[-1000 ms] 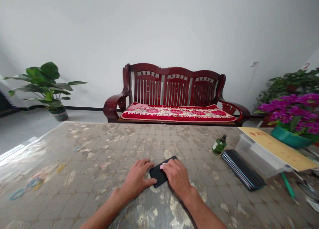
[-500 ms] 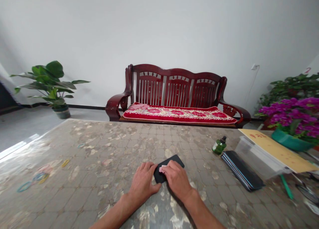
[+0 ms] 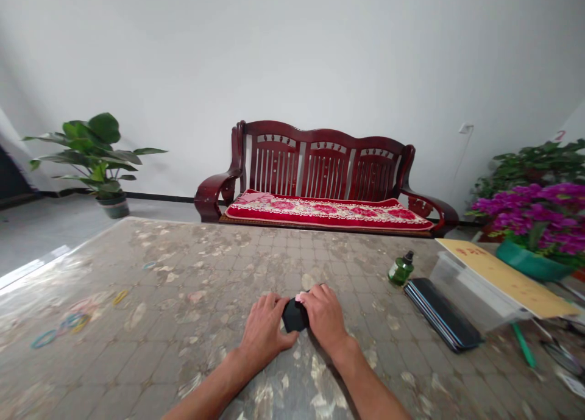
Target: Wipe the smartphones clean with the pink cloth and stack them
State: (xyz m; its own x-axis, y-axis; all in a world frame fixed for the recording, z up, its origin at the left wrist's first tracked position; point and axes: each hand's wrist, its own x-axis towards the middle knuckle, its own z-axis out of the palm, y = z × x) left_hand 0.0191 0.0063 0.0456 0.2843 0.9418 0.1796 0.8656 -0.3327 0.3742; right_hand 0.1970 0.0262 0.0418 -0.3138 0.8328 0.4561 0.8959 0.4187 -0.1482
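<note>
A flat black slab that looks like a phone (image 3: 294, 316) lies on the patterned tablecloth in front of me, tilted away to the right. My left hand (image 3: 265, 323) grips its left end, thumb at the near edge and fingers at the far edge. Over its right part rests my right hand (image 3: 325, 316), fingers bunched around a small pink cloth (image 3: 300, 297) pressed on the surface. That right hand hides the slab's right end and most of the cloth.
At right are a green pump bottle (image 3: 401, 269), a stack of dark slabs (image 3: 442, 315), a clear plastic box (image 3: 470, 292) under a yellow board (image 3: 507, 278), and a green-handled tool (image 3: 523, 345). Rubber bands (image 3: 68, 325) lie at left. A wooden bench (image 3: 324, 170) stands beyond the table.
My right hand has slid a little up and to the right with the pink cloth, now covering more of the black slab. The left hand has hardly moved.
</note>
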